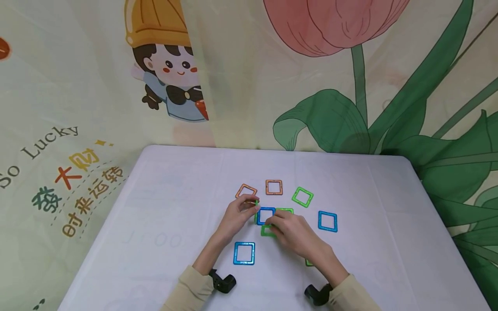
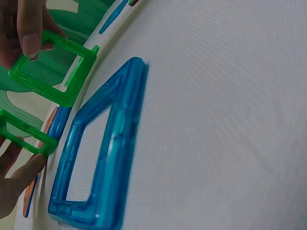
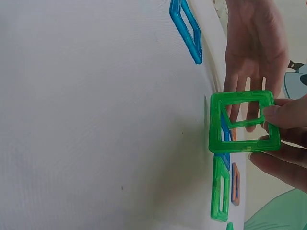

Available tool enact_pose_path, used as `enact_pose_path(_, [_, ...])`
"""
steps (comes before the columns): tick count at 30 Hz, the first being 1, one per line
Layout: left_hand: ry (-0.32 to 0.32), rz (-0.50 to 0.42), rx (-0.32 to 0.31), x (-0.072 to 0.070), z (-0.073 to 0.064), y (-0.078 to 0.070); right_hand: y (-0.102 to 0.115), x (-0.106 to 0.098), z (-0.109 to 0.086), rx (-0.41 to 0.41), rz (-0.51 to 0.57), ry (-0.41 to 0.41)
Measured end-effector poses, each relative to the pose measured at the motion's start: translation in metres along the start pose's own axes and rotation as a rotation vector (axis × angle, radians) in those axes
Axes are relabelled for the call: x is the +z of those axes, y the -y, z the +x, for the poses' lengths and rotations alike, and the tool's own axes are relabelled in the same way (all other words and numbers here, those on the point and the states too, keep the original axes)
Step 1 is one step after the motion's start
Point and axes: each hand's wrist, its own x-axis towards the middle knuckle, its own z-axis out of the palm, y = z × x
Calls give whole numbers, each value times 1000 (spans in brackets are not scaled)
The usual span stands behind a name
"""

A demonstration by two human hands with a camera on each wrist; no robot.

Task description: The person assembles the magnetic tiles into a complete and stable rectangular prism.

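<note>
My left hand (image 1: 238, 216) pinches a green square magnetic tile (image 2: 29, 134) between thumb and fingers, standing on edge at the left side of a flat blue tile (image 1: 266, 207). From the right, my right hand (image 1: 293, 231) pinches another green frame tile (image 3: 217, 122), raised upright at the near side of that blue tile. In the right wrist view it overlaps the left hand's tile. A further green tile (image 3: 217, 191) lies flat at the blue one's right side, partly hidden in the head view by the right hand.
Two orange tiles (image 1: 274, 181) and a green tile (image 1: 302, 197) lie farther back on the white table (image 1: 175, 194). One blue tile (image 1: 327, 221) is at the right, another blue tile (image 1: 244, 262) at the near left. A green corner (image 1: 308, 262) shows beside the right forearm.
</note>
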Motion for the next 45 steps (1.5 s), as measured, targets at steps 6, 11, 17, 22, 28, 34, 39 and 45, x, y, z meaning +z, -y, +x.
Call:
enact_pose_path(6, [2,2,-4,0,0,0,0,2,5,1,-6,-6])
enact_pose_path(11, [-2,10,-3,0,0,0,0,3,10,-11,-26,-27])
enact_pose_path(17, [-5,9,-5,0,0,1,-1,5,13,-20,-42,-48])
enact_pose_path(22, [-3,5,-4,0,0,1,-2,8,15,-24,-49,-61])
enact_pose_path(28, [-3,5,-6,-1,-1,-1,-2,11,17,-29,-51,-70])
enact_pose_path(34, [-4,6,-1,-1,-2,-2,0,12,19,-32,-49,-68])
enact_pose_path(39, [-4,9,-1,-1,-3,-2,2,11,19,-19,-36,-64])
enact_pose_path(45, [-8,14,-4,-1,-2,-2,2,11,20,-13,-20,-61])
